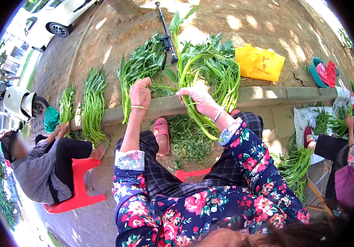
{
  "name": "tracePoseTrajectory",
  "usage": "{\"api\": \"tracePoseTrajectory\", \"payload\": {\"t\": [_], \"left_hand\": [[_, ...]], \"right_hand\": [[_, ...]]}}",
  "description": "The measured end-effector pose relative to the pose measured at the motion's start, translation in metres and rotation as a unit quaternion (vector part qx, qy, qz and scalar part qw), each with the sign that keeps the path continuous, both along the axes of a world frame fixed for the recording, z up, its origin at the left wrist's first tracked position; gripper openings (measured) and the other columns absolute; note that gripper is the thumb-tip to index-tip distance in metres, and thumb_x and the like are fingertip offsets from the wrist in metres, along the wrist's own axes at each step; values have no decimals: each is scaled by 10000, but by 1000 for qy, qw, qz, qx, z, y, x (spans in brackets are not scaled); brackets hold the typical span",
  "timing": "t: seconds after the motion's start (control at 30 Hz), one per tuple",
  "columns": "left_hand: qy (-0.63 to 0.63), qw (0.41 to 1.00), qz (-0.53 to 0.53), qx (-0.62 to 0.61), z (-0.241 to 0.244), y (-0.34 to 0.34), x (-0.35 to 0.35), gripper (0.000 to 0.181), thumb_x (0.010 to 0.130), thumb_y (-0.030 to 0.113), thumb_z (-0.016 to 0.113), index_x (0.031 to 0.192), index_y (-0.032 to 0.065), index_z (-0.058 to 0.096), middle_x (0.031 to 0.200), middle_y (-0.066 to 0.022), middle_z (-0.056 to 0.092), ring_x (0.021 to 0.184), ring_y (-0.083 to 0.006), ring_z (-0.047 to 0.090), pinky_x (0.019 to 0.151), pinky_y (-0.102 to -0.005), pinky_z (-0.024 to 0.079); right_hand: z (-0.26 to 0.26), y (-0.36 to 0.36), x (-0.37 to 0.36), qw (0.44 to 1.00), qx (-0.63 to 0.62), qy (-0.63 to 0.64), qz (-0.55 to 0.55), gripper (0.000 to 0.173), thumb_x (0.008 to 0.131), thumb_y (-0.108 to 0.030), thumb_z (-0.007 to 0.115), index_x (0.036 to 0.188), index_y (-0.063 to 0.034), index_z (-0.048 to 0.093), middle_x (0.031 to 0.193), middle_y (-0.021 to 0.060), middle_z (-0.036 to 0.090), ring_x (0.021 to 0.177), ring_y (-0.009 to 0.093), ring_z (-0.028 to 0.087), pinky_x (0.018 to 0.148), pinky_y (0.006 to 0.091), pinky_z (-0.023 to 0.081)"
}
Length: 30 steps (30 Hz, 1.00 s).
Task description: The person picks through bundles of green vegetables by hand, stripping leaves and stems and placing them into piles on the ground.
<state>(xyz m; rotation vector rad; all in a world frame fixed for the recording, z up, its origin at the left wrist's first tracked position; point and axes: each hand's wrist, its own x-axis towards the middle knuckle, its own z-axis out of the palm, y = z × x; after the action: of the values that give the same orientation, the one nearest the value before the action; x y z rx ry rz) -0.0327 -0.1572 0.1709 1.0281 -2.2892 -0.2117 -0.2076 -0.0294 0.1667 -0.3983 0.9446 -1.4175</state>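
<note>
My right hand (200, 98) grips a few long water spinach stems (183, 66), whose thick ends run past my wrist towards the sleeve. Closed in a fist, my left hand (140, 94) pinches a thin leafy stalk (163, 87) that stretches across to the right hand. Beyond the hands, a pile of leafy greens (143, 55) lies on the left. Another heap of greens (228, 77) spreads on the right, partly behind the held stems. Plucked leaves (187, 139) cover the ground between my feet.
A stone kerb (266, 95) crosses before me. Beyond it lie a black stand (164, 31), a yellow bag (258, 63) and a teal basin (316, 69). Bundled greens (93, 105) lie left. A person on a red stool (82, 182) and another person (346, 166) handle greens.
</note>
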Motion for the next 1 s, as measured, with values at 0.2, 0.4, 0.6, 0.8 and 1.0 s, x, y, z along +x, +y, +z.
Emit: {"api": "tracePoseTrajectory", "payload": {"t": [0.2, 0.4, 0.6, 0.8, 1.0], "left_hand": [[90, 958, 3, 271, 6, 10, -9, 201, 824, -6, 443, 771, 44, 631, 625, -23, 556, 545, -104, 537, 494, -239, 407], [233, 950, -10, 208, 10, 6, -2, 166, 824, 19, 520, 917, 73, 646, 705, -25, 574, 562, -92, 535, 537, -217, 441], [204, 978, -30, 29, 42, 23, -25, 161, 822, 34, 577, 972, 49, 635, 809, -52, 602, 699, -131, 562, 652, -244, 451], [65, 991, -118, -10, 49, 24, -37, 383, 752, -35, 550, 1116, 82, 576, 1095, -111, 576, 1043, -277, 525, 886, -345, 432], [-91, 971, -173, -137, 37, 15, -32, 326, 758, -10, 509, 1060, 71, 601, 1070, -104, 587, 1066, -273, 496, 917, -360, 405]], "right_hand": [[0, 2, -4, 1000, 1, 2, -10, 106, 673, -19, 672, 715, -5, 575, 586, 72, 580, 458, 145, 551, 427, 234, 434], [5, 2, -3, 1000, 16, 3, -15, 108, 654, 5, 670, 697, -14, 572, 573, 58, 568, 443, 143, 540, 404, 247, 426], [0, 1, -3, 999, 23, -6, -22, 100, 661, 14, 664, 686, -6, 569, 570, 65, 565, 446, 143, 541, 408, 247, 425], [2, 1, 3, 996, 32, 78, 0, 101, 664, 17, 657, 694, -1, 562, 581, 56, 556, 461, 130, 531, 422, 238, 420], [4, 3, 5, 995, 43, 95, -6, 108, 651, 7, 663, 683, -5, 561, 576, 42, 548, 462, 122, 524, 417, 237, 412]]}}
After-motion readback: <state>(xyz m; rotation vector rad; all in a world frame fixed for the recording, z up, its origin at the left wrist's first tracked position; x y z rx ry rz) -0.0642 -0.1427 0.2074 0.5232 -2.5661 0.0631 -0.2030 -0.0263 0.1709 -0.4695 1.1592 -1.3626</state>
